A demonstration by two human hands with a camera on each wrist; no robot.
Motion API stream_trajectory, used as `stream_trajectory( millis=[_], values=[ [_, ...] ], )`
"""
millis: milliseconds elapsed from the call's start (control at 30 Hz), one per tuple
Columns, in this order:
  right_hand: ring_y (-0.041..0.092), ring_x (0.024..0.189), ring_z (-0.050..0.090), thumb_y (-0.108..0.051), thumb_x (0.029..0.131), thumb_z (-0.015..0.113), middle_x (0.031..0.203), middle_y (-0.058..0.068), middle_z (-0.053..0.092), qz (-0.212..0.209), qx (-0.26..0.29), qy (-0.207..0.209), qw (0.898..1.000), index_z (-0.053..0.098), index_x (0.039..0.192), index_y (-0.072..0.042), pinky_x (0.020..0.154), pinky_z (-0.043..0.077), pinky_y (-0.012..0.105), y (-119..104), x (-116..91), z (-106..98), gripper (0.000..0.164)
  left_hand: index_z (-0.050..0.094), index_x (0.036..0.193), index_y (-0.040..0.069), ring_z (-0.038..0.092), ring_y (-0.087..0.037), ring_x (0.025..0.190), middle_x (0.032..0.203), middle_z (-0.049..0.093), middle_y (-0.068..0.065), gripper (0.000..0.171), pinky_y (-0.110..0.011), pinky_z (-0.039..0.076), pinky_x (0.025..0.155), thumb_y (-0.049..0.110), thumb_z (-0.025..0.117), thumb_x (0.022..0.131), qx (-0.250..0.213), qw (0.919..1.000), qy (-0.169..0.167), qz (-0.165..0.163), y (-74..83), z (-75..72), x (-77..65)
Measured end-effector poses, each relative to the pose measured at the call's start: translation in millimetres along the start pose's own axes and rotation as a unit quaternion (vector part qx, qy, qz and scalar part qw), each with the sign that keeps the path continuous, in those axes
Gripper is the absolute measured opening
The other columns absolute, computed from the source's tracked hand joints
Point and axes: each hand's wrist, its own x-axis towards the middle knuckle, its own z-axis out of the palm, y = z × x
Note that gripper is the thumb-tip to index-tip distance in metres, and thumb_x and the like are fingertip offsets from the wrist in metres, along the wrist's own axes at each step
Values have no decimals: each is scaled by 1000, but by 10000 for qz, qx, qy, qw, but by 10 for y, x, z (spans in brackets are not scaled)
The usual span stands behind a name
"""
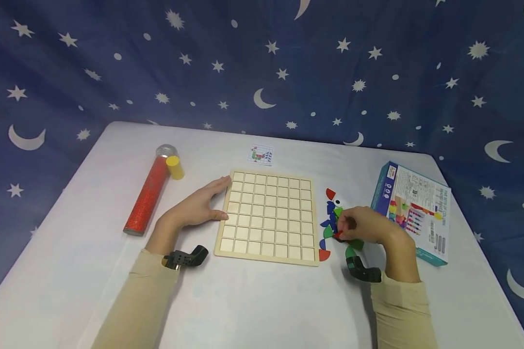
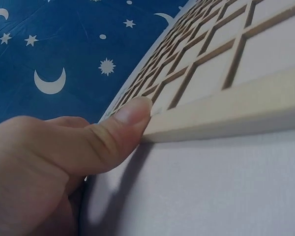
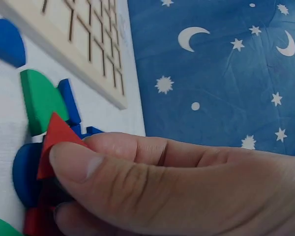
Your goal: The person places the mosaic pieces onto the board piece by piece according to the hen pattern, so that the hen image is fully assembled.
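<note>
A wooden grid board [image 1: 267, 213] with square cells lies on the table. My left hand [image 1: 201, 204] is at its left side, fingers extended, with fingertips and thumb against the frame; in the left wrist view the thumb [image 2: 113, 130] touches the wooden edge. To the right of the board, my right hand [image 1: 367, 224] pinches a red triangular block [image 3: 59, 142] between thumb and fingers, over a heap of small pieces. Around it lie a green quarter-round piece [image 3: 42, 101], a blue rounded piece [image 3: 7, 42] and several others, some hidden beneath the hand.
A small picture card [image 1: 260, 154] lies behind the board. On the left are a red glitter tube with a silver mesh top [image 1: 147, 196] and a yellow cylinder [image 1: 175, 167]. A flat printed box [image 1: 415, 213] lies at the right. Starry blue cloth [image 1: 244, 63] hangs behind the table.
</note>
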Motion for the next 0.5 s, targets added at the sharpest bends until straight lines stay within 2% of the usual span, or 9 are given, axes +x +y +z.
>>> stream_trajectory(
  millis=[100, 267, 500],
  values=[
    [18, 77, 55, -15, 86, 70, 82, 2, 63, -189, 1, 82, 9998, 68, 94, -14, 65, 46, 28, -2, -24, -46, 8, 20, 152, 10, 12, -25, 148, 160, 16, -5, 96, -45, 15, 120, 27, 78, 77, 71, 10000, -14, -18, -4, -24, 8],
    [18, 88, 56, -15, 91, 63, 100, 3, 68, -301, -19, 294, 9991, 72, 107, -16, 75, 49, 29, -3, -57, -93, 18, 20, 152, 12, 13, -28, 148, 160, 17, -7, 98, -47, 16, 119, 28, 79, 76, 78, 9999, 24, -93, -34, -16, -39],
    [18, 81, 57, -15, 93, 61, 95, 4, 67, -418, 56, 578, 9974, 71, 108, -13, 72, 51, 28, 5, -90, -87, 19, 20, 153, 15, 14, -27, 148, 160, 18, -6, 97, -48, 16, 119, 29, 78, 76, 3, 10000, 80, -53, -14, 34, -5]
  ],
)
